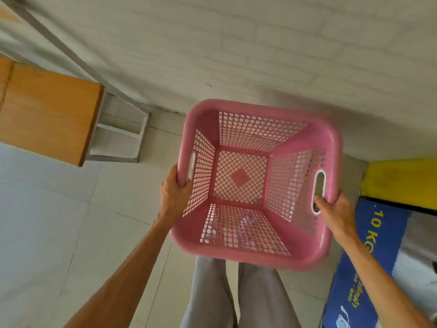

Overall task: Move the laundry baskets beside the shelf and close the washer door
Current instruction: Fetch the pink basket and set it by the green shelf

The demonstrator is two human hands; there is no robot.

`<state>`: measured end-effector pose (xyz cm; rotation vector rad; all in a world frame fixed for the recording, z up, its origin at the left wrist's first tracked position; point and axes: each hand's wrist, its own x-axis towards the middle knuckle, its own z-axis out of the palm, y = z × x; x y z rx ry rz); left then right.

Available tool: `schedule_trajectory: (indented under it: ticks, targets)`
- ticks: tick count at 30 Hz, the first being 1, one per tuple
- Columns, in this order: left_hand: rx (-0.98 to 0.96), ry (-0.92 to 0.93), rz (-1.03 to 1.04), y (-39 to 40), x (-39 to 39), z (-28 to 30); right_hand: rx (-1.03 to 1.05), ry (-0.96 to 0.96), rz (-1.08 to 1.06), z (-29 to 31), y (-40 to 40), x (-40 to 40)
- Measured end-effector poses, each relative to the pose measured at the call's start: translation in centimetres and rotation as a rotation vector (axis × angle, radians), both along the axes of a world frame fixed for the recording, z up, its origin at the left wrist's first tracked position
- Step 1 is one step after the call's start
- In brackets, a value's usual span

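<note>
Pink plastic basket [256, 183], empty, looks light and stiff. We hold its side handles, left hand [173, 194] and right hand [335, 213] each in a closed grip around the rim

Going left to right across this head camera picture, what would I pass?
Wooden shelf top → metal shelf frame → left hand → pink laundry basket → right hand → blue and yellow washer.

I read this as a laundry room: a blue-and-yellow machine panel marked "10 KG" [378, 230] at right, pale tiled floor [59, 221], pink perforated plastic laundry basket [255, 254].
</note>
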<state>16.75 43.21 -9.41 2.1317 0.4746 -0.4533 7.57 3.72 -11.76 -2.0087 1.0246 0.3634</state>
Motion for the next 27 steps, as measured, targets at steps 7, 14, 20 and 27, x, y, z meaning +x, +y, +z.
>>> schedule_trajectory:
  ticks: [7, 14, 20, 27]
  targets:
    - [0.024, -0.151, 0.274, 12.2, -8.7, 20.3, 0.049, -0.166, 0.33, 18.9, 11.5, 5.4]
    - [0.001, -0.306, 0.582, 27.3, -18.6, 29.5, 0.151, -0.397, 0.791, 30.3, 30.8, 9.1]
    - [0.033, -0.403, 0.74, 41.5, -26.8, 32.7, 0.168, -0.484, 1.027, 34.7, 48.3, 8.1]
    - [-0.075, -0.458, 0.867, 55.5, -32.3, 34.7, 0.205, -0.591, 1.191, 37.3, 65.8, 6.5]
